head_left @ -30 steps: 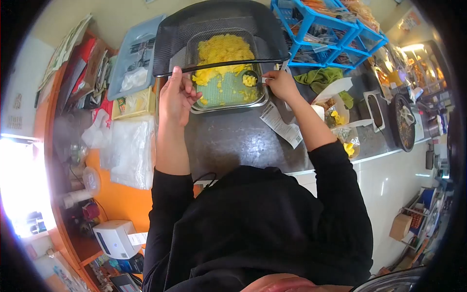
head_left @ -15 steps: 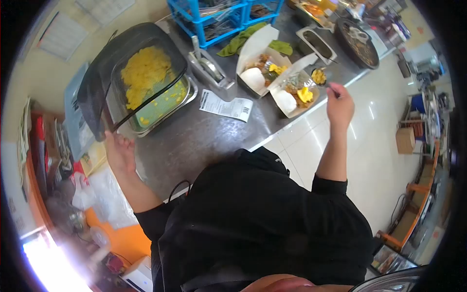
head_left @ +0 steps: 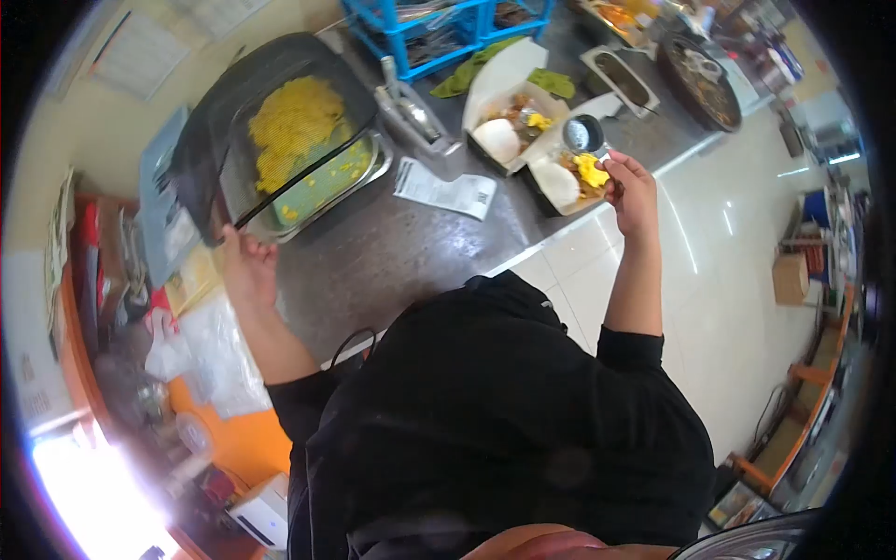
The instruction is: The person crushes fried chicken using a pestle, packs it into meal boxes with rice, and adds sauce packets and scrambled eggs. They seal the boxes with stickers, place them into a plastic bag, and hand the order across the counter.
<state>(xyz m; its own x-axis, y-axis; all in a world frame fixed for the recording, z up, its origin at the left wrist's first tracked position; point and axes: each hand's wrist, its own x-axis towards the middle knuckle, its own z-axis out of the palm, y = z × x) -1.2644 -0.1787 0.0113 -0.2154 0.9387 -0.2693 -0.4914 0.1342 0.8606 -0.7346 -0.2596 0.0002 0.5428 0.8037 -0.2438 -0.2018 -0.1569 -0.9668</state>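
Note:
My left hand (head_left: 248,271) grips the lower corner of a black mesh food cover (head_left: 201,140), which is tilted up over a glass tray (head_left: 381,166). Through the mesh I see crumbly yellow food (head_left: 297,121) on a greenish tray bottom. My right hand (head_left: 633,191) holds a small dark round scoop (head_left: 583,133) by its handle. The scoop is tipped over the nearer takeaway box (head_left: 534,183), which holds white rice, brown food and bright yellow pieces (head_left: 590,171). A second open box (head_left: 509,70) with similar food stands just beside it.
A printed slip (head_left: 446,189) lies on the dark counter (head_left: 373,261) near a metal dispenser (head_left: 415,117). Behind are blue baskets (head_left: 439,47), a green cloth (head_left: 474,70), a metal container (head_left: 621,79) and a round dark pan (head_left: 698,82). The counter's edge runs past the boxes.
My right hand has moved left over the nearer box and turned the scoop, whose yellow food no longer shows. My left hand stays on the cover. The whole view has shifted slightly.

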